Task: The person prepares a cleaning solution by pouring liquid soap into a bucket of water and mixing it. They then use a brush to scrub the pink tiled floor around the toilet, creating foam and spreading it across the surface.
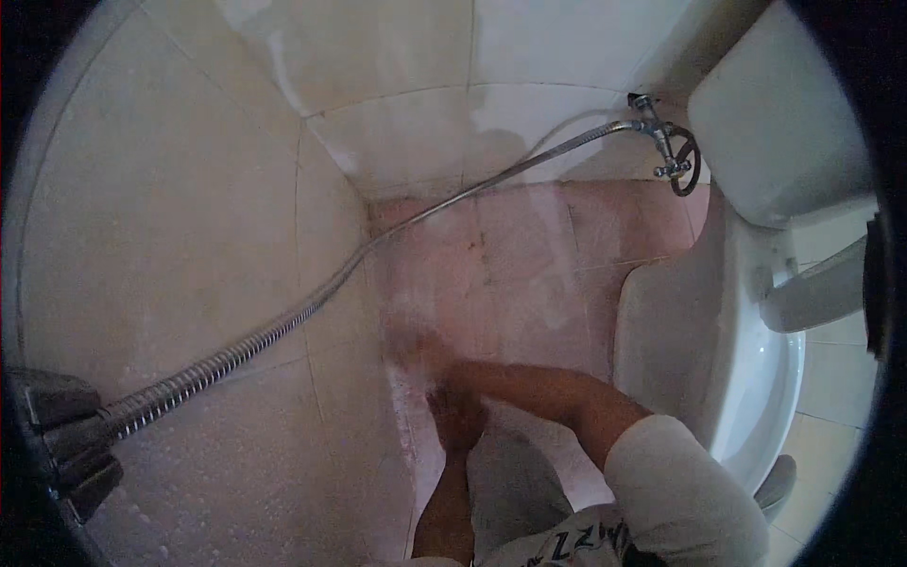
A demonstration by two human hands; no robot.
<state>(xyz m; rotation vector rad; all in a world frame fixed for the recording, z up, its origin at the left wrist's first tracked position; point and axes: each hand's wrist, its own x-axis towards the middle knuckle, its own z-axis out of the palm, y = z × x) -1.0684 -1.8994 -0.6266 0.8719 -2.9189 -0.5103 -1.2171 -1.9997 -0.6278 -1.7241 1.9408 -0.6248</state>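
My right hand (420,348) is low over the pinkish tiled floor (529,283), near the foot of the left wall. Motion smears it, so neither its fingers nor anything in them can be made out. The right forearm reaches leftward out of a pale short sleeve and crosses just above my left hand (459,416). That left hand is dim, with its fingers partly covered by the right wrist. Whether it grips anything does not show. Whitish streaks lie along the floor's left edge beside both hands.
A metal shower hose (368,250) runs from a dark holder (71,444) on the left to a metal valve (661,142) on the back wall. At right stands a white toilet (671,321) with its tank (784,132). Beige wall tiles (208,217) rise at left.
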